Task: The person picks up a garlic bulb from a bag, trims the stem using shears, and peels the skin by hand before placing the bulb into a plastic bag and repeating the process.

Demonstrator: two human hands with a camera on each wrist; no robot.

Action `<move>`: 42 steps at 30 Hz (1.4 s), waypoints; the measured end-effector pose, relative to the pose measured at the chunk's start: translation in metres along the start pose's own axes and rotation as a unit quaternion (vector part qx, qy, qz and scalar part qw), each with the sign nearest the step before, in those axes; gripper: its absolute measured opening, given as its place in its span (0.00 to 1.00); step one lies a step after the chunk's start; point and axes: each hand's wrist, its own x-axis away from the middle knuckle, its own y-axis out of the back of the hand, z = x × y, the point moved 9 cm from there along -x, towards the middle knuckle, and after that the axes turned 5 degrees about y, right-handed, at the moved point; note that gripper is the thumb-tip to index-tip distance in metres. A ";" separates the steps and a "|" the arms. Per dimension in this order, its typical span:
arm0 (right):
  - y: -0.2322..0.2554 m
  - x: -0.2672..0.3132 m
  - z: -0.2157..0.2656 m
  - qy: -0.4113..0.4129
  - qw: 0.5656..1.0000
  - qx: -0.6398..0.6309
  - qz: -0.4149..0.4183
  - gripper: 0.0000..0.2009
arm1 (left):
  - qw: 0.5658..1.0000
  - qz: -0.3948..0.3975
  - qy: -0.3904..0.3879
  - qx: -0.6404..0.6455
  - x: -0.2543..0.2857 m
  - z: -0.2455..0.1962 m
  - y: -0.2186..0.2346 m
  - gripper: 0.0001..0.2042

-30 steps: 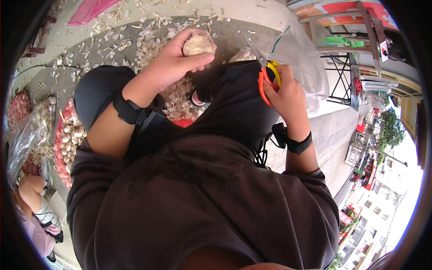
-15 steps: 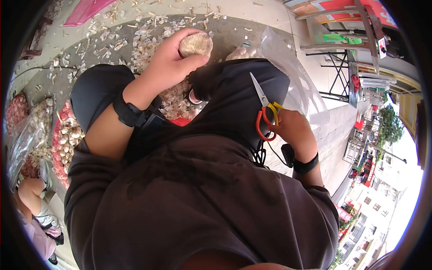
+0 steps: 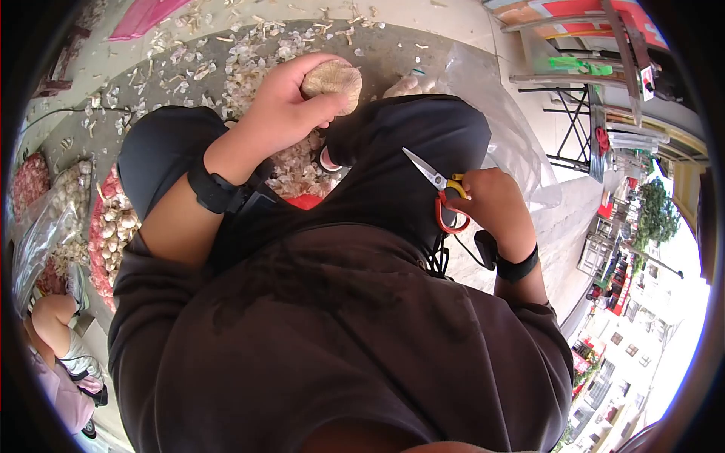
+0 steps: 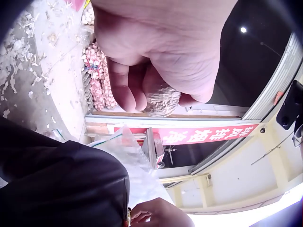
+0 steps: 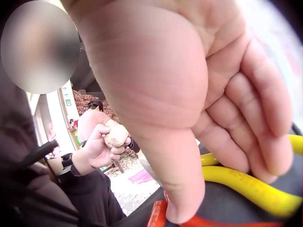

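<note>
My left hand [image 3: 283, 106] grips a pale brown garlic bulb [image 3: 332, 83], held out above the ground in front of my knees. In the left wrist view the bulb's ridged, dry skin [image 4: 162, 101] shows between thumb and fingers. Over my thigh, my right hand [image 3: 495, 202] holds a pair of scissors [image 3: 425, 167] with one orange and one yellow handle. The blades lie together and point forward and left. The right wrist view shows my thumb at the orange handle [image 5: 158, 213] and my fingers bent by the yellow handle [image 5: 246, 187].
Papery garlic skins [image 3: 253, 64] litter the ground ahead and between my feet. Net sacks of garlic [image 3: 117, 226] stand on the left, near a seated person's leg [image 3: 53, 321]. A clear plastic bag [image 3: 513, 143] lies beyond my right knee, near a metal rack [image 3: 570, 124].
My right hand has drawn back toward my body and to the right with the scissors, away from the left hand. My left hand still holds the garlic bulb, in nearly the same place.
</note>
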 end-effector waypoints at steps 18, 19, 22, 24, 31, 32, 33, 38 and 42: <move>0.082 -0.036 0.107 0.219 0.879 -0.245 -0.346 0.23 | 0.993 0.055 -0.093 -0.038 0.006 -0.014 -0.026 0.18; 0.084 -0.041 0.109 0.234 0.866 -0.238 -0.371 0.24 | 0.991 0.058 -0.115 -0.039 0.006 -0.011 -0.029 0.18; 0.080 -0.049 0.110 0.258 0.840 -0.220 -0.424 0.25 | 0.990 0.064 -0.113 -0.052 0.008 -0.014 -0.028 0.22; 0.075 -0.051 0.108 0.245 0.839 -0.218 -0.434 0.23 | 0.966 0.062 -0.213 -0.134 0.007 -0.022 -0.027 0.24; 0.063 -0.060 0.117 0.204 0.868 -0.207 -0.402 0.22 | 0.944 0.005 -0.231 -0.237 0.007 -0.018 -0.024 0.27; 0.062 -0.062 0.116 0.201 0.867 -0.211 -0.404 0.22 | 0.945 -0.005 -0.224 -0.239 0.006 -0.016 -0.024 0.27; 0.061 -0.064 0.116 0.199 0.866 -0.215 -0.406 0.21 | 0.946 -0.015 -0.218 -0.240 0.006 -0.015 -0.024 0.26; 0.052 -0.071 0.110 0.179 0.863 -0.244 -0.406 0.10 | 0.936 -0.032 -0.210 -0.282 0.007 -0.009 -0.028 0.25; 0.046 -0.080 0.105 0.167 0.866 -0.255 -0.395 0.08 | 0.935 -0.054 -0.204 -0.284 0.009 -0.007 -0.030 0.24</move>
